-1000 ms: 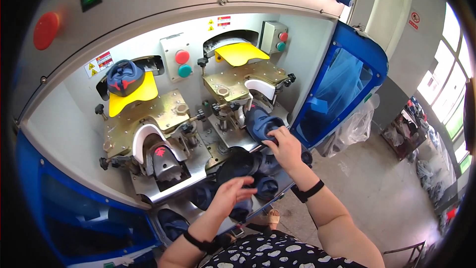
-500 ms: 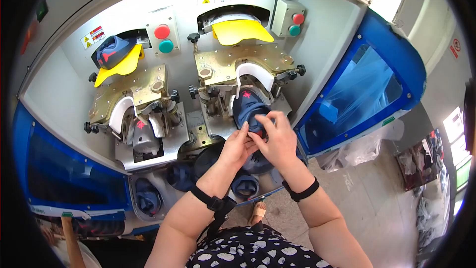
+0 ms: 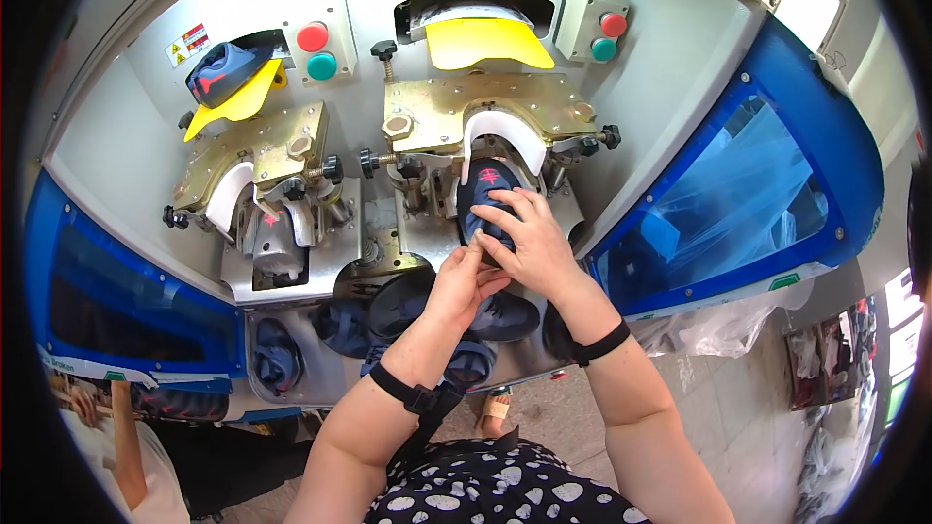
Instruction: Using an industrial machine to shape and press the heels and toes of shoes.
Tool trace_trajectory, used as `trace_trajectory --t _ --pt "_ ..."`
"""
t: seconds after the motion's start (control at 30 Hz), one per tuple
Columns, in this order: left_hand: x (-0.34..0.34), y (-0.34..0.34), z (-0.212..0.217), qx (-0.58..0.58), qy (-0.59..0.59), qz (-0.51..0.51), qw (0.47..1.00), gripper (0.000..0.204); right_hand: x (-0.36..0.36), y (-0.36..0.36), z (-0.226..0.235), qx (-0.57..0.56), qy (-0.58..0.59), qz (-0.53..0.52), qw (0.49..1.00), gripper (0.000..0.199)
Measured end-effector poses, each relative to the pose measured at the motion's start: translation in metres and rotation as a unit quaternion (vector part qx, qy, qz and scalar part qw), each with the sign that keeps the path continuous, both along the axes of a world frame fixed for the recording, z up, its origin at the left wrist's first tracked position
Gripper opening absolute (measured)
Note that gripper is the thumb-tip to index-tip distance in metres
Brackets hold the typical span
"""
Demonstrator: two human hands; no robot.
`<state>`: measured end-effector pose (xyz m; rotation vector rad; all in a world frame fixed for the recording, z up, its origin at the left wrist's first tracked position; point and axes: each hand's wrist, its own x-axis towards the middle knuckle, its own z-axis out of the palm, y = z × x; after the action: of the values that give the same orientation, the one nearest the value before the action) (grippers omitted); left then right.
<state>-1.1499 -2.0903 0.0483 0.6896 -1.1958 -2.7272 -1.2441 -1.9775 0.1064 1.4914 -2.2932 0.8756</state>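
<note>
A dark blue shoe upper [image 3: 491, 177] with a red mark sits on the right-hand station of the machine, under a white U-shaped pad [image 3: 519, 136]. My right hand [image 3: 529, 245] lies over it, fingers curved across its top and side. At its near end my left hand [image 3: 464, 283] grips with thumb and fingers, close against my right hand. Both hands hide much of the upper. On the left station a bare grey metal shoe form [image 3: 277, 247] stands below another white pad [image 3: 231, 196].
A blue shoe upper [image 3: 225, 75] rests on the left yellow guard [image 3: 238, 107]. Red and green buttons sit on two boxes. Several dark shoe pieces, including a blue upper [image 3: 276, 354], lie on the metal ledge. Blue window doors flank the machine. Another person's arm [image 3: 126, 446] shows at lower left.
My right hand has gone from pinching at the upper's near opening to lying across its top. My left hand stays at the near end. The view has shifted slightly.
</note>
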Motion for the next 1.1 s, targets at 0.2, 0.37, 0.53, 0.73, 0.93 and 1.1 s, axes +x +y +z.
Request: trace_trajectory --t 0.2,0.37,0.53,0.73,0.93,1.1 --pt "-0.001 0.003 0.003 -0.004 -0.001 0.016 1.000 0.035 -0.003 -0.001 0.003 0.003 -0.013 0.007 1.000 0.035" --pt "0.002 0.001 0.005 -0.004 -0.022 0.026 0.999 0.034 0.002 -0.001 0.006 0.005 -0.001 -0.023 1.000 0.033" --pt "0.005 -0.001 0.011 -0.016 -0.026 0.020 0.999 0.037 -0.002 -0.004 0.013 0.030 0.018 -0.022 0.999 0.036" --pt "0.004 -0.004 0.016 -0.031 -0.049 0.012 0.998 0.041 -0.005 -0.014 0.014 0.031 0.031 -0.010 0.999 0.041" --pt "0.005 0.002 0.007 -0.069 -0.063 0.035 0.995 0.049 -0.014 -0.021 0.010 0.098 0.002 -0.015 0.995 0.051" --pt "0.005 0.007 0.002 -0.130 -0.091 0.039 0.987 0.061 -0.015 -0.024 -0.004 0.060 0.032 -0.033 0.997 0.045"
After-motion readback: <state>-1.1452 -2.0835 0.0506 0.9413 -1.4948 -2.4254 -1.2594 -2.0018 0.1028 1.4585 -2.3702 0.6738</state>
